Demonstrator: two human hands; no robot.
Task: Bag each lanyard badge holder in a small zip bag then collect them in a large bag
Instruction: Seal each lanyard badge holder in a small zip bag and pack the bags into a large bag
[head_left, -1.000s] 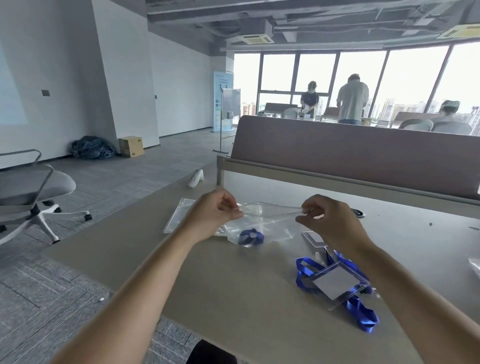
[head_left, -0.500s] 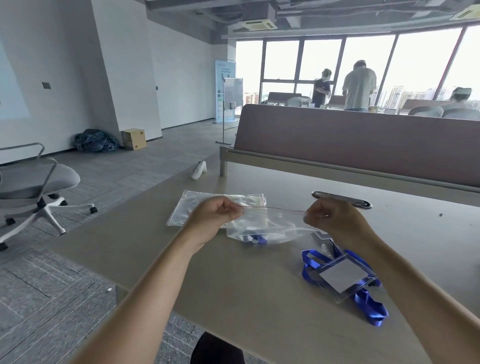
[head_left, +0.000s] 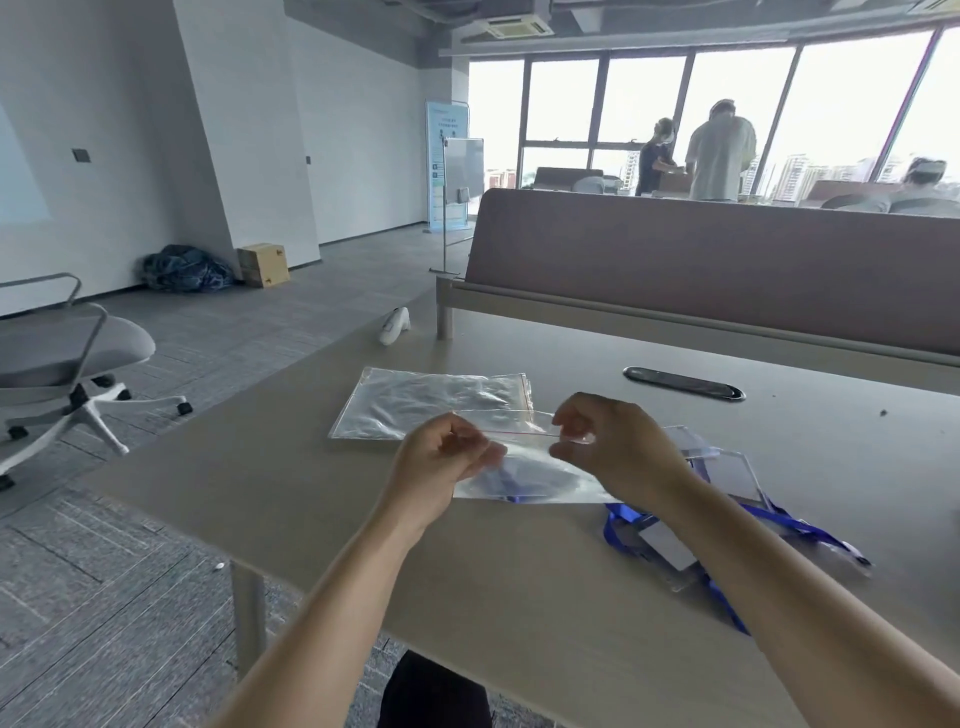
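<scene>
A small clear zip bag (head_left: 524, 475) with a blue lanyard badge holder inside rests on the table (head_left: 519, 582) between my hands. My left hand (head_left: 441, 462) pinches the bag's zip strip at its left end. My right hand (head_left: 613, 447) pinches the same strip further right. Behind them a larger clear zip bag (head_left: 426, 402) lies flat. To the right, loose badge holders with blue lanyards (head_left: 675, 551) lie in a heap, partly hidden by my right forearm.
A black cable grommet (head_left: 683, 383) is set in the table near the brown divider panel (head_left: 727, 270). A white handheld device (head_left: 395, 326) lies at the far left corner. A grey office chair (head_left: 62, 364) stands on the floor at left. People stand by the windows.
My hands have come closer together along the zip strip, the right hand sliding left. The small bag has sunk from hanging in the air onto the table.
</scene>
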